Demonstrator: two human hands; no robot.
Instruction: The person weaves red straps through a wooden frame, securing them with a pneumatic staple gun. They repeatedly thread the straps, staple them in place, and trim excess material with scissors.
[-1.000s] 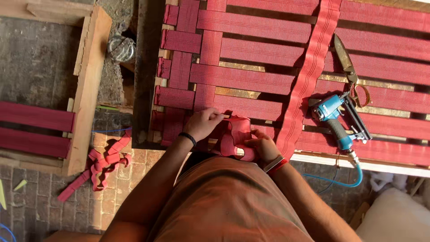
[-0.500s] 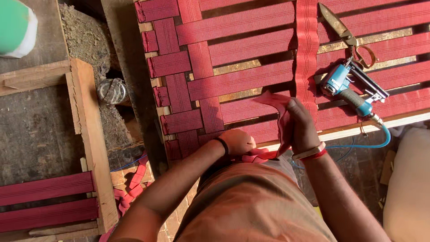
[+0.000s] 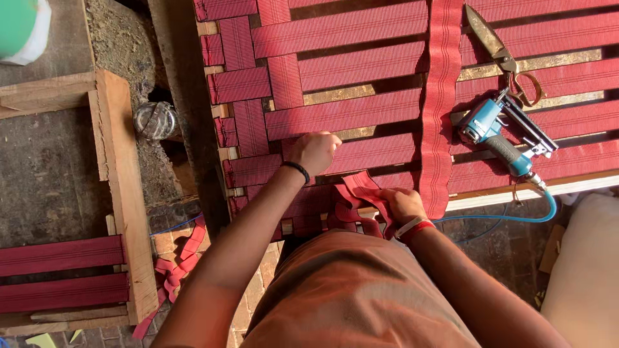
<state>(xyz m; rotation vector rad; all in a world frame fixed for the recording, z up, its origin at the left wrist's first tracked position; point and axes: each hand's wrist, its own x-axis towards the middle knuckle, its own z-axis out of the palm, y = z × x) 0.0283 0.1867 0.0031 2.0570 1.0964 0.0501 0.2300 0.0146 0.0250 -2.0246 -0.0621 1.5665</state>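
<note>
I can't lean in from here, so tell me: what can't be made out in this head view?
- Left hand: fingertips curl under on the woven red webbing, grip unclear.
- Right hand: palm hidden by bunched red webbing strip.
- Long steel shears: tip cut by top edge.
- Green-white container: cut by corner.

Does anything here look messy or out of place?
Mostly tidy weaving, but a tangle of red webbing scraps lies loose on the brick floor beside the frame, and the strap under the right hand is bunched and folded rather than flat.
</note>
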